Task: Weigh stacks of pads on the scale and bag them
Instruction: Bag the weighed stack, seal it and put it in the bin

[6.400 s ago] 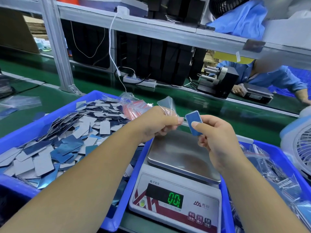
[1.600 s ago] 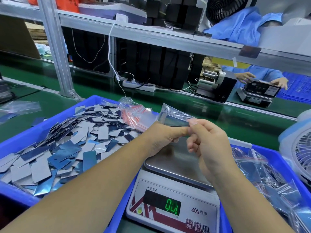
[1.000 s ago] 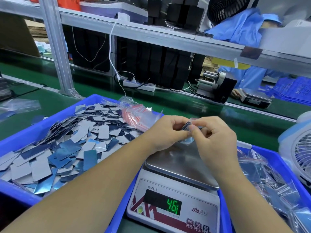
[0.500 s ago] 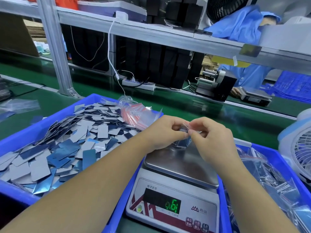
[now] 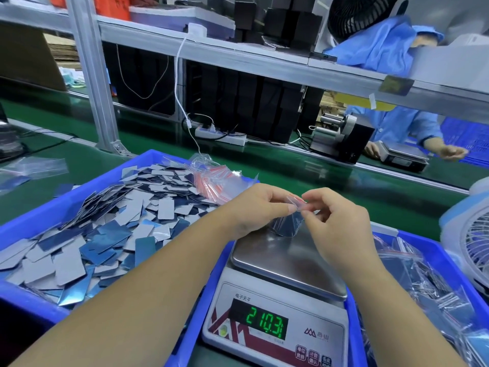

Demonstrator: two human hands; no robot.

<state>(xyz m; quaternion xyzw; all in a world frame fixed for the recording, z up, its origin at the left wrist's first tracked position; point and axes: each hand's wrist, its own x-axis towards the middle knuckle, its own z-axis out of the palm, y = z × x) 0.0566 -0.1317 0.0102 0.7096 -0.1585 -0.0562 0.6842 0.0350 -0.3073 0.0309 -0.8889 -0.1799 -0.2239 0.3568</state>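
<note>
A small clear zip bag (image 5: pixel 287 222) with a stack of dark blue pads inside stands on the steel pan of the scale (image 5: pixel 285 258). My left hand (image 5: pixel 260 205) and my right hand (image 5: pixel 336 223) both pinch the bag's red-striped top edge from either side. The scale's green display (image 5: pixel 266 322) shows digits. Loose blue and grey pads (image 5: pixel 105 229) fill the blue bin on the left. A bundle of empty zip bags (image 5: pixel 214 176) lies at that bin's far corner.
A blue bin (image 5: pixel 434 260) on the right holds several filled bags. A small fan (image 5: pixel 473 242) stands at the far right. Across the green belt (image 5: pixel 304 176) another person works at a second scale (image 5: pixel 402 154). A metal frame post (image 5: pixel 92 75) rises at the left.
The pads went into the bag. My hands lowered the bag onto the scale pan and now pinch its top edge. The display reading has risen.
</note>
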